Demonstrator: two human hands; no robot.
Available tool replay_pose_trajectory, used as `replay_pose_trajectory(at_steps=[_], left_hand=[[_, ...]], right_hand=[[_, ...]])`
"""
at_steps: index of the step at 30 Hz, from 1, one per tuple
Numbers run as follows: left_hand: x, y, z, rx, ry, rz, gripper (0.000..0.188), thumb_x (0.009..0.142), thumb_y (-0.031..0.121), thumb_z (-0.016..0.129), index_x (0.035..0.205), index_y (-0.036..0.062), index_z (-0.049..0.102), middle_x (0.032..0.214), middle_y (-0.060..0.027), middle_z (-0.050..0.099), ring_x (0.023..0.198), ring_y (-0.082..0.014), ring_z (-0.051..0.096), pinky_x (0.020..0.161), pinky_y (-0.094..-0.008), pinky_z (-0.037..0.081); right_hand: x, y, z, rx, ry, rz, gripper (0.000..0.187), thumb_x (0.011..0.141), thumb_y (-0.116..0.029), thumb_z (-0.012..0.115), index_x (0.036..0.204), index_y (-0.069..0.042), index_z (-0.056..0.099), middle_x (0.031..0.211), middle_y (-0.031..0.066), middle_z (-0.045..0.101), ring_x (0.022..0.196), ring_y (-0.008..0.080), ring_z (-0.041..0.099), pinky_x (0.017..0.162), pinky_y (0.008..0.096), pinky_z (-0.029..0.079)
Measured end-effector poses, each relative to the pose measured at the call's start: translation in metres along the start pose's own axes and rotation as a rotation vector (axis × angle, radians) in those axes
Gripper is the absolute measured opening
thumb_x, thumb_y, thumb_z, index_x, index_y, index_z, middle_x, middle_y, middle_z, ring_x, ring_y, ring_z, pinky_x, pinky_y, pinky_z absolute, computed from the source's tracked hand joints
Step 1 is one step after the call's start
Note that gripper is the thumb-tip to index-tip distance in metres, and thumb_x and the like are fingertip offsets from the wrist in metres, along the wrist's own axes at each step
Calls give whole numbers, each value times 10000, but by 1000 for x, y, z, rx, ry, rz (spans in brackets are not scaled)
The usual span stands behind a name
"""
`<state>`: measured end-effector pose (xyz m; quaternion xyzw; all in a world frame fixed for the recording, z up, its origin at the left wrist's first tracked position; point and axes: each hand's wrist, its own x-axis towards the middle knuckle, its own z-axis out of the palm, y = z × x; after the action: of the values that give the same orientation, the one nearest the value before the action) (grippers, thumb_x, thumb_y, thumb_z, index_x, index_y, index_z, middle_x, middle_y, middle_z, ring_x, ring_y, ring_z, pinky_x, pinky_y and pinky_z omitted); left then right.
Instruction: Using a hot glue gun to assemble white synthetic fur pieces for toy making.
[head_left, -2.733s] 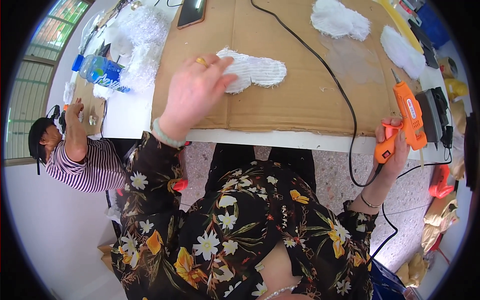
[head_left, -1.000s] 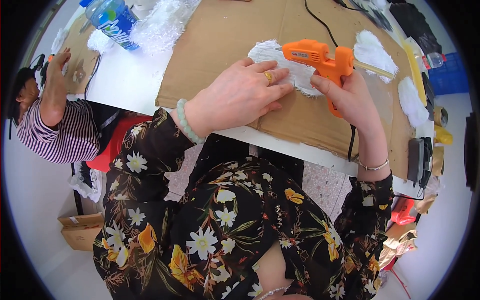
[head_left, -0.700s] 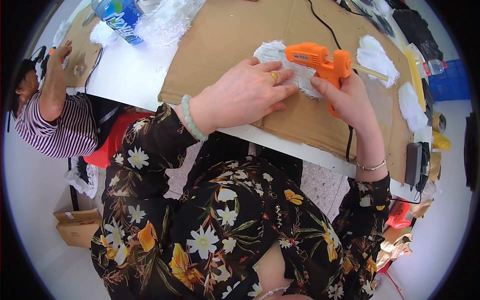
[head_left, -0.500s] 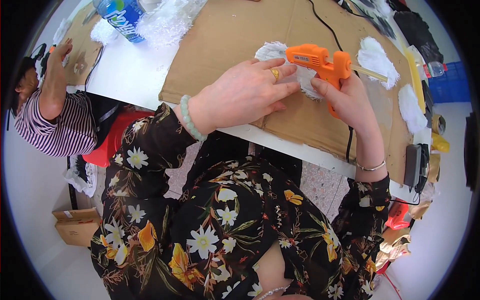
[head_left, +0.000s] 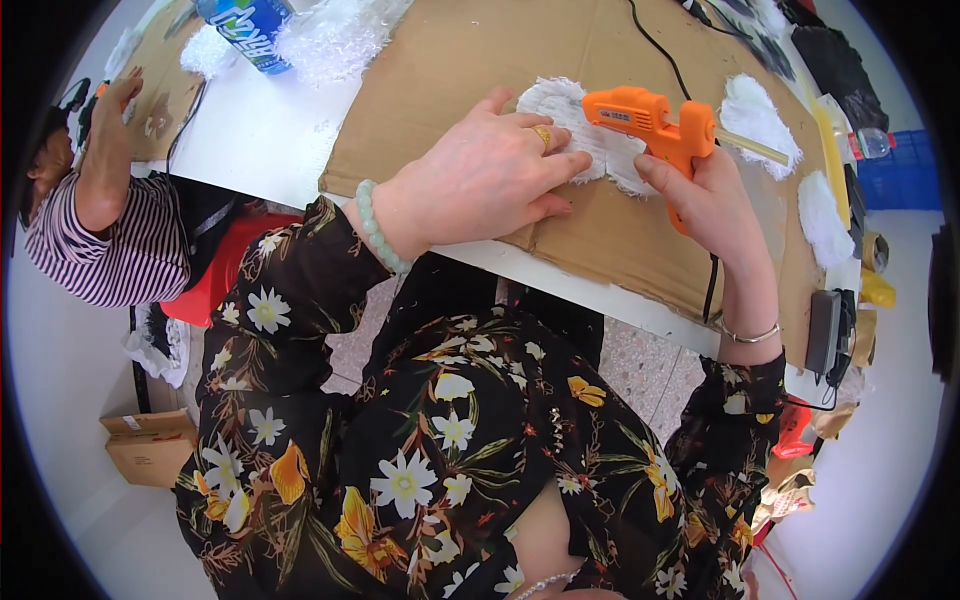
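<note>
We have our left hand pressed flat, fingers spread, on a white fluffy piece, pinning it to the cardboard sheet. A gold ring sits on one finger and a pale green bead bracelet circles the wrist. Our right hand is clenched around the grip of an orange glue gun, whose nozzle points left and hangs right over the fluffy piece, close to our left fingertips; we cannot tell whether the tip touches it. A glue stick juts from the back of the gun, and its black cord runs up across the cardboard.

The fluffy piece lies near the front edge of the cardboard, with our hands covering much of it; what shows is white, ragged at the rim and woolly in texture. There is bare cardboard above and to the left of it, so room lies that way. To the right, two more white fluffy pieces crowd the sheet's far side.

The cardboard's front edge nearly meets the white table edge, just beyond our wrists. Further left stand a blue bottle and another person in a striped top.
</note>
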<state>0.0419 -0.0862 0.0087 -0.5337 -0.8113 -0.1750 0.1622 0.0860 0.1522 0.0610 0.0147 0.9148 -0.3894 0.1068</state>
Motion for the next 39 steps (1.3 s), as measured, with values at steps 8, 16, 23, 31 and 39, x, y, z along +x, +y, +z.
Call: replay_pose_trajectory(at_steps=[8,16,23,31,39], left_hand=[[-1,1,-2,-13,-10,-5,328,795,305,680,1050,111,612,876,-26,620,928,-178,611,821,-402,414],[2,3,-5,-49,-149,-69,381,805,303,674,1127,124,580,1092,-54,628,1091,-237,584,979,-471,387],[2,2,-3,-64,-150,-75,367,801,293,679,1113,121,590,1072,-52,630,1091,-231,582,980,-471,389],[1,0,2,-25,19,7,330,787,311,689,1038,101,643,871,-39,631,907,-191,616,816,-394,417],[1,-2,4,-47,28,6,314,783,304,691,1017,100,645,843,-33,623,893,-191,619,809,-397,416]], right_hand=[[-1,6,0,-5,64,-125,331,868,-224,653,1091,10,580,742,-19,567,637,48,482,557,226,400],[-4,1,-4,-65,65,-81,284,868,-217,641,1046,-2,586,718,-25,552,587,44,455,521,221,371],[-5,0,-5,-109,96,-104,238,861,-245,640,910,-20,579,695,-18,544,585,51,461,521,231,372],[7,-5,-1,-149,59,-129,266,867,-287,648,902,-33,575,698,-12,536,607,69,464,547,240,383],[-3,-6,-10,-186,66,-88,272,867,-291,648,923,-34,578,688,-17,539,570,60,465,515,235,375]])
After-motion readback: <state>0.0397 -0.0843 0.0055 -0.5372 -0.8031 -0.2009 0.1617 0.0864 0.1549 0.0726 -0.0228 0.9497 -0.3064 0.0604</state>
